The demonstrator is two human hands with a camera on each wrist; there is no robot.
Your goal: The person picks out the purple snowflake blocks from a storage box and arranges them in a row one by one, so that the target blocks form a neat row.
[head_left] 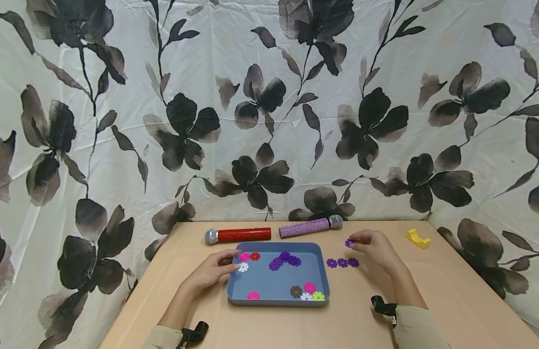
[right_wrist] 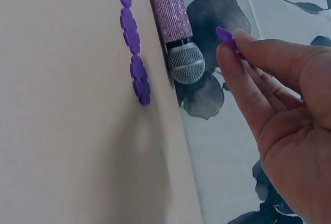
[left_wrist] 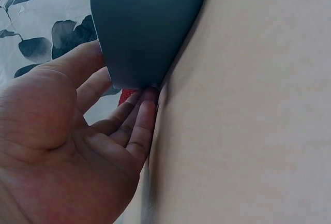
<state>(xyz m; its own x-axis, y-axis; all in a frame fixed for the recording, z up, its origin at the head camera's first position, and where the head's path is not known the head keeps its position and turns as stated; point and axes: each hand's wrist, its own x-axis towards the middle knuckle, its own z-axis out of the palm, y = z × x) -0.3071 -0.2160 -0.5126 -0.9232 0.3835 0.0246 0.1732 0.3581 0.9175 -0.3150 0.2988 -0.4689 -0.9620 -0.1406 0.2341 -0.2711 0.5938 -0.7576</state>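
A blue-grey tray (head_left: 278,278) lies on the table, with my left hand (head_left: 213,269) gripping its left rim. In the left wrist view, fingers (left_wrist: 139,131) sit low against the outside of the tray wall (left_wrist: 147,32), and the thumb reaches over the rim. My right hand (head_left: 376,247) pinches a purple flower-shaped disc (head_left: 349,242) between thumb and fingertips, raised above the table. Close below it, a row of three purple discs (head_left: 342,262) lies to the right of the tray. Inside the tray is a cluster of purple discs (head_left: 285,261).
Other discs in the tray are pink (head_left: 310,288), red (head_left: 255,256), white (head_left: 243,267), brown (head_left: 296,292) and green (head_left: 318,296). Behind it lie a red microphone (head_left: 239,235) and a purple glitter microphone (head_left: 310,226). A yellow curved piece (head_left: 418,239) rests at the far right.
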